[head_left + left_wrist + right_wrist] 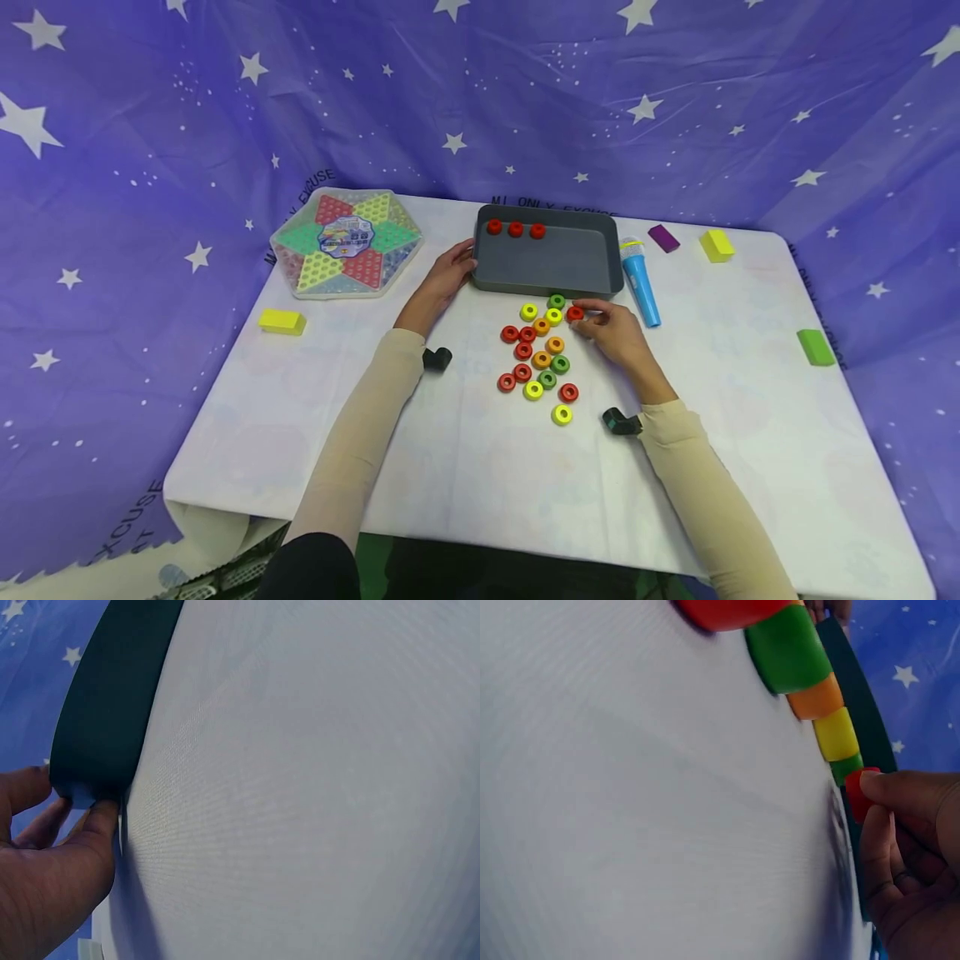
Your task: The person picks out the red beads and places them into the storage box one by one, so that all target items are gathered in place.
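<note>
A dark grey tray (555, 265) stands at the middle back of the white table, with three red rings (515, 228) in its far left corner. My left hand (463, 260) holds the tray's near left corner; the left wrist view shows my thumb (94, 825) and a finger pinching that corner of the tray (112, 697). Several red, orange, yellow and green rings (542, 358) lie scattered in front of the tray. At the top of this cluster my right hand (588, 318) pinches a red ring (575, 313). In the right wrist view my fingertips (900, 787) grip that red ring (857, 796), which sits against the table.
A hexagonal checkers board (347, 243) and a yellow block (282, 321) lie at the left. A blue toy microphone (640, 280) lies right of the tray, with purple (663, 238), yellow (716, 245) and green (815, 347) blocks beyond. Star-printed purple cloth surrounds the table.
</note>
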`<state>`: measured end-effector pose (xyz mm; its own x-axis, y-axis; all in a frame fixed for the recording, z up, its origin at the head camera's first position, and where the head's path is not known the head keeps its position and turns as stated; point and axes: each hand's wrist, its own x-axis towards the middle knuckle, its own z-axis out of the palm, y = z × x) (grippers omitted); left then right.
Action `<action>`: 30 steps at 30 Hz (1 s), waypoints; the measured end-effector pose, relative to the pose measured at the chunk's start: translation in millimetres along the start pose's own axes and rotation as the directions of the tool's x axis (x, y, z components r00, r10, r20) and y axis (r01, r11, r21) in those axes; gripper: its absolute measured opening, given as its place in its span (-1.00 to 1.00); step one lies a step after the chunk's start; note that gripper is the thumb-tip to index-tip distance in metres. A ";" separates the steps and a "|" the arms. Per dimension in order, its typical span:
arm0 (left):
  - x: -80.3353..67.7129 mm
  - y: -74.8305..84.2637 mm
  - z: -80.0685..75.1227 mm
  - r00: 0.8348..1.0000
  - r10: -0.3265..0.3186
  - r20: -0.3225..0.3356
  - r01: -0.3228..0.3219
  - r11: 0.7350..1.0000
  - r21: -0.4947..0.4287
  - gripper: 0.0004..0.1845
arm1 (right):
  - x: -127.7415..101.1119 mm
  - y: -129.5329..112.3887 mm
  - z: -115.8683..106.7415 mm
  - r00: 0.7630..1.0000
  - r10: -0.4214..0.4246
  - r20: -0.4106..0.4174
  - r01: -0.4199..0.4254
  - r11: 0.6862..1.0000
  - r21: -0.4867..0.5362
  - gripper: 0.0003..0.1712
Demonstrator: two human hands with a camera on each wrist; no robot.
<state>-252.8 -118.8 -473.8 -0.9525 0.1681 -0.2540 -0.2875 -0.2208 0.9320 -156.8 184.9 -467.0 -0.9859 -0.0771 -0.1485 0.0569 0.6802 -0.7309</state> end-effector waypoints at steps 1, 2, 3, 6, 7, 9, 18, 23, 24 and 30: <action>0.2 -0.4 -0.6 1.000 0.001 0.002 -0.001 1.000 -0.003 -0.43 | -0.6 -0.7 -1.5 1.000 -0.005 -0.002 0.005 1.000 0.000 -0.57; 0.5 -0.7 -1.2 1.000 0.002 0.003 -0.002 1.000 -0.006 -0.43 | -1.0 -1.4 -3.3 1.000 -0.009 -0.006 0.009 1.000 0.003 -0.57; 0.6 -1.0 -1.8 1.000 0.004 0.005 -0.004 1.000 -0.005 -0.43 | -1.4 -2.6 -5.3 1.000 -0.011 -0.009 0.011 1.000 0.009 -0.57; 1.6 -1.4 -2.9 1.000 0.011 0.006 -0.011 1.000 -0.001 -0.43 | -1.5 -7.3 -12.1 1.000 -0.024 -0.017 0.024 1.000 0.020 -0.55; 2.1 -1.5 -3.1 1.000 0.013 0.006 -0.013 1.000 0.000 -0.43 | -1.2 -9.2 -14.4 0.999 -0.023 -0.024 0.023 1.000 0.020 -0.55; 2.9 -1.3 -3.0 1.000 0.018 0.009 -0.018 1.000 0.000 -0.43 | -0.2 -13.2 -18.8 0.999 -0.018 -0.041 0.019 1.000 0.021 -0.55; 4.6 -0.5 -3.7 1.000 0.020 0.004 -0.020 1.000 -0.003 -0.43 | 13.3 -27.2 -27.5 0.997 -0.025 -0.069 0.028 0.999 0.037 -0.55; 4.2 -0.6 -4.2 1.000 0.016 0.003 -0.016 1.000 0.002 -0.43 | 24.5 -32.9 -28.4 0.998 -0.012 -0.064 0.016 0.997 0.070 -0.56; 4.3 -0.9 -4.1 1.000 0.014 0.004 -0.014 1.000 0.000 -0.43 | 26.8 -34.2 -29.1 0.998 -0.008 -0.061 0.013 0.997 0.077 -0.56; 5.0 -2.9 -3.4 1.000 0.013 0.010 -0.013 1.000 -0.011 -0.43 | 43.8 -39.9 -36.6 0.999 0.001 -0.044 0.003 0.995 0.098 -0.56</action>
<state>-257.1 -120.6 -478.6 -0.9551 0.1747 -0.2392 -0.2762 -0.2339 0.9322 -208.0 181.1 -420.0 -0.9918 -0.0441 -0.1200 0.0691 0.6049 -0.7933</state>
